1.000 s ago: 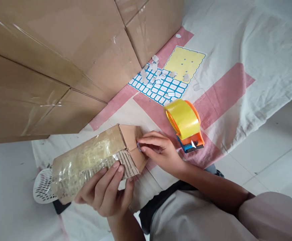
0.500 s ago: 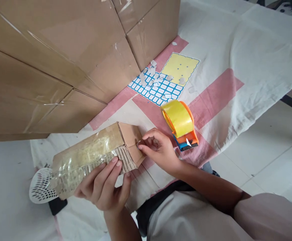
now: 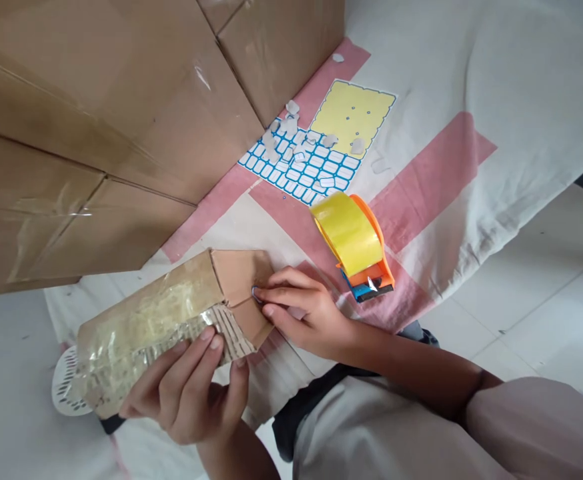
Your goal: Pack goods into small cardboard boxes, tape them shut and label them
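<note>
My left hand (image 3: 191,387) grips a long cardboard box (image 3: 146,307) from its near side, fingers on top and thumb near the front corner. Clear tape covers the box, and a corrugated strip shows along one edge. At the box's right end, my right hand (image 3: 311,307) is closed in a pinch on a tiny blue-edged sticker (image 3: 255,293), touching or just over the folded end flaps. A sheet of blue-bordered stickers (image 3: 301,163) with a yellow part lies beyond, with loose white scraps on it. An orange tape dispenser (image 3: 354,243) with yellow tape lies beside my right hand.
Large taped cardboard cartons (image 3: 121,120) stand at the back left. A pink-striped white cloth (image 3: 421,80) covers the table. A white perforated piece (image 3: 65,383) sticks out past the small box's left end, with a dark object (image 3: 112,424) below it.
The box and my left hand have shifted left and slightly down in view. My right hand has moved a little left, and a blue-edged sticker now shows at its fingertips.
</note>
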`<state>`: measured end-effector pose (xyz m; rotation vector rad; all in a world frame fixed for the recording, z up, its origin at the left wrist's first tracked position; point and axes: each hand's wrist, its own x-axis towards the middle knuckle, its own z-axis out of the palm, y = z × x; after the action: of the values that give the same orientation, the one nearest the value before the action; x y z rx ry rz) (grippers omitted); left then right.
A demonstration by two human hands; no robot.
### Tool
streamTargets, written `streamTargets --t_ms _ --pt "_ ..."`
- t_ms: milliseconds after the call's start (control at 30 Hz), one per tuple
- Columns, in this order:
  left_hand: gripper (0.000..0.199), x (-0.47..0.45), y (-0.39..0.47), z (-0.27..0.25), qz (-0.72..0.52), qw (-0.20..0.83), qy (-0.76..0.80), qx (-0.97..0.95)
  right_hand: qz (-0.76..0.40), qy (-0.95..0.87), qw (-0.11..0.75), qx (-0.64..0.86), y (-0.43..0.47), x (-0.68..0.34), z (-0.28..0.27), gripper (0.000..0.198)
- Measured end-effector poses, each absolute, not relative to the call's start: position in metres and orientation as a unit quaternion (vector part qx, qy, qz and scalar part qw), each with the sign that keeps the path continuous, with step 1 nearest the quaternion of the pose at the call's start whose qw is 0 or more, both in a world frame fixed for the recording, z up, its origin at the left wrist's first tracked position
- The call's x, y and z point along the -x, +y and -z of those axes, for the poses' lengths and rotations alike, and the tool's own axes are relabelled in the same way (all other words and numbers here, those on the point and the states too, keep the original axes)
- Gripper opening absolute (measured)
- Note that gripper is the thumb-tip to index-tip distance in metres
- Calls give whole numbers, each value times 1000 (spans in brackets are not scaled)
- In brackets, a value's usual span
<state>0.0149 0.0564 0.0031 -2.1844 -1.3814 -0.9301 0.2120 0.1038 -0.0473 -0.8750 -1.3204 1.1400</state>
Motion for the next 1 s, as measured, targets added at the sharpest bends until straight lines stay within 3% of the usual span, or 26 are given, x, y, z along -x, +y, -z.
streamTargets --t_ms 767,1000 --pt "20 -21 57 -2 335 188 -496 779 -511 -552 562 344 104 -215 44 20" --pt "21 -18 58 2 342 186 -501 773 -591 -455 555 369 104 -212 49 14"
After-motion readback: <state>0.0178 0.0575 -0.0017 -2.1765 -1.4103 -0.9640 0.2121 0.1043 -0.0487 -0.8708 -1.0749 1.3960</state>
